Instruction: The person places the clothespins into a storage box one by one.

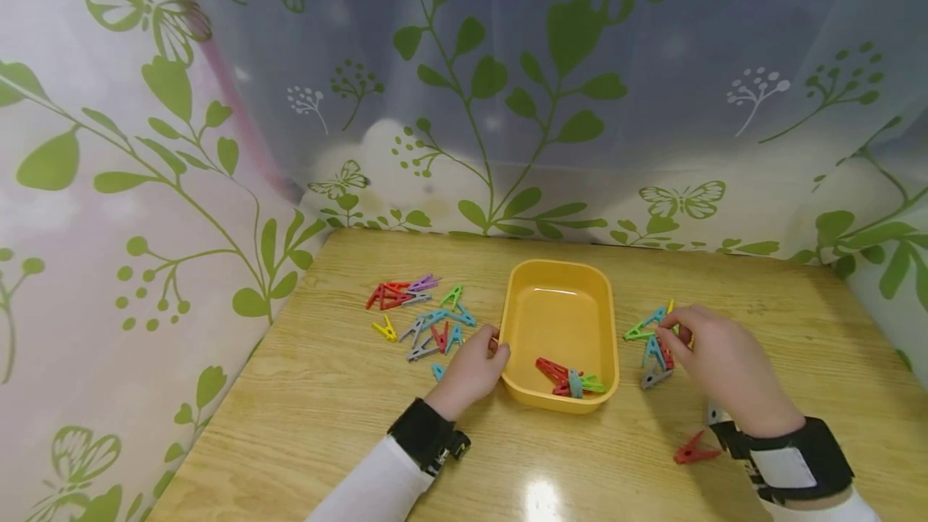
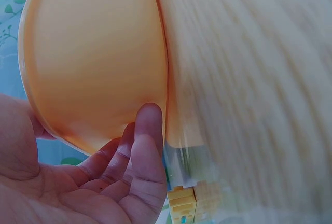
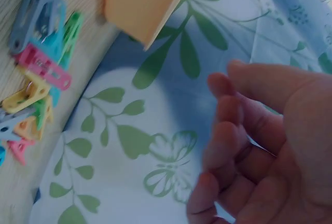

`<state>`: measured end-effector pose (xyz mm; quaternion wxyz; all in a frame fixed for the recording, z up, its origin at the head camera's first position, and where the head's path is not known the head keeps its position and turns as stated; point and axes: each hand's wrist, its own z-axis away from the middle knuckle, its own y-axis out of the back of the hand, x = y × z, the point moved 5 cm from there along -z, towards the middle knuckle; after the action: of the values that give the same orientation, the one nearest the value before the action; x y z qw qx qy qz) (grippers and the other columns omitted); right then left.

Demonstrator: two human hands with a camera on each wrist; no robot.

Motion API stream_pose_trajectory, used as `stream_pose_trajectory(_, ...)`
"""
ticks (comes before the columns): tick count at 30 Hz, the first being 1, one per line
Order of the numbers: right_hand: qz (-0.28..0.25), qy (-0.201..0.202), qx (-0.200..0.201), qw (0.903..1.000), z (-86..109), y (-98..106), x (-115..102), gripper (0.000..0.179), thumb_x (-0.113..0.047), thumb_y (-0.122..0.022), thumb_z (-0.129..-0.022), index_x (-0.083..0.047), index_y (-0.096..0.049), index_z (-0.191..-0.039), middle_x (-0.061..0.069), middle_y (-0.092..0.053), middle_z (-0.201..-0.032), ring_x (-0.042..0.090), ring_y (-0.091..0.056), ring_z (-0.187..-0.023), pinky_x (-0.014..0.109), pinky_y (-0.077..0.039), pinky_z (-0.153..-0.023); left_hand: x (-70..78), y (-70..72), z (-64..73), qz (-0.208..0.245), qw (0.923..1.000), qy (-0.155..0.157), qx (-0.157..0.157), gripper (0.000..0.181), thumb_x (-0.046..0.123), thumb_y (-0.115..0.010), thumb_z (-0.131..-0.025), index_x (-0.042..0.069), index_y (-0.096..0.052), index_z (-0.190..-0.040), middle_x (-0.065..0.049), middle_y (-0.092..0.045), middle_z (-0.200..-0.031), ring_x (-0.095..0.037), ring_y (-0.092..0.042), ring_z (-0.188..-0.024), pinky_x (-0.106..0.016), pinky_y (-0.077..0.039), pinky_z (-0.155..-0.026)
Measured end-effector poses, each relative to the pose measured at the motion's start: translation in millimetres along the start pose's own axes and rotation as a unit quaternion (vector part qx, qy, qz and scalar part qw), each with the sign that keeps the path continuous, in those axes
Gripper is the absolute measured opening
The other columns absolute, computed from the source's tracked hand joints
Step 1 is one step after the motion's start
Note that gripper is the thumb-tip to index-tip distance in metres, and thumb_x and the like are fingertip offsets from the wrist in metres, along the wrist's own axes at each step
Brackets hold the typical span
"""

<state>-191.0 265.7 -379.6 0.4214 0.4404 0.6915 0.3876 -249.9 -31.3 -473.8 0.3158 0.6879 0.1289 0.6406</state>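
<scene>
A yellow rectangular plastic tray stands mid-table, with red, green and grey clothespins in its near end. My left hand grips the tray's left wall; the left wrist view shows its fingers against the outside of the tray. Over the pile of clothespins right of the tray hovers my right hand. Its fingers are loosely bent, and nothing shows between them and the thumb in the right wrist view. Clothespins lie off to the side there.
Left of the tray lies a scattered group of red, purple, grey, blue and green clothespins, with a yellow clothespin beside it. One red clothespin lies near my right wrist. A patterned curtain borders the wooden table.
</scene>
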Motion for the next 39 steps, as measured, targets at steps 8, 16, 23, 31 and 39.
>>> stream_pose_trajectory(8,0.024,-0.02,-0.107,0.9938,-3.5,-19,17,0.01,-0.014,-0.08,-0.089,-0.007,-0.074,-0.093,-0.002,-0.057,-0.074,0.013,-0.047,-0.062,0.029,-0.037,-0.054,-0.1,0.6,0.0,-0.002,1.0,-0.004,0.001,0.023,0.021,-0.051,-0.106,0.002,-0.059,-0.117,-0.004,-0.057,-0.093,-0.016,-0.052,-0.077,-0.029,-0.044,-0.067)
stream_pose_trajectory(16,0.02,-0.003,-0.182,0.9831,-1.7,-41,25,0.005,-0.011,-0.079,-0.089,-0.01,-0.075,-0.092,-0.003,-0.065,-0.08,0.012,-0.056,-0.07,0.036,-0.051,-0.062,0.1,0.7,0.0,-0.002,1.0,0.002,-0.002,0.027,0.021,-0.051,-0.106,0.001,-0.059,-0.121,-0.006,-0.059,-0.096,-0.016,-0.053,-0.079,-0.029,-0.046,-0.068)
stream_pose_trajectory(23,0.016,-0.024,-0.222,0.9747,1.7,-54,35,0.006,-0.006,-0.076,-0.089,-0.011,-0.074,-0.091,-0.004,-0.062,-0.077,0.013,-0.05,-0.068,0.031,-0.043,-0.06,1.6,1.1,1.4,-0.001,1.0,-0.004,0.002,0.024,0.02,-0.052,-0.105,0.001,-0.059,-0.118,-0.006,-0.058,-0.094,-0.017,-0.052,-0.079,-0.03,-0.045,-0.067)
stream_pose_trajectory(31,0.023,-0.044,-0.244,0.9684,1.4,-59,41,0.007,-0.005,-0.076,-0.089,-0.011,-0.072,-0.09,-0.002,-0.062,-0.079,0.015,-0.052,-0.071,0.034,-0.045,-0.062,0.9,0.7,0.9,0.004,1.0,-0.003,0.002,0.023,0.02,-0.051,-0.105,0.003,-0.059,-0.117,-0.004,-0.056,-0.092,-0.016,-0.052,-0.076,-0.028,-0.044,-0.065)
stream_pose_trajectory(39,0.035,-0.047,-0.25,0.9665,1.8,-60,44,0.009,-0.007,-0.078,-0.088,-0.011,-0.07,-0.088,0.0,-0.064,-0.081,0.015,-0.054,-0.072,0.037,-0.048,-0.065,1.5,0.3,0.6,0.007,0.9999,-0.009,0.003,0.022,0.019,-0.052,-0.104,0.001,-0.059,-0.116,-0.005,-0.057,-0.092,-0.016,-0.052,-0.076,-0.028,-0.044,-0.065)
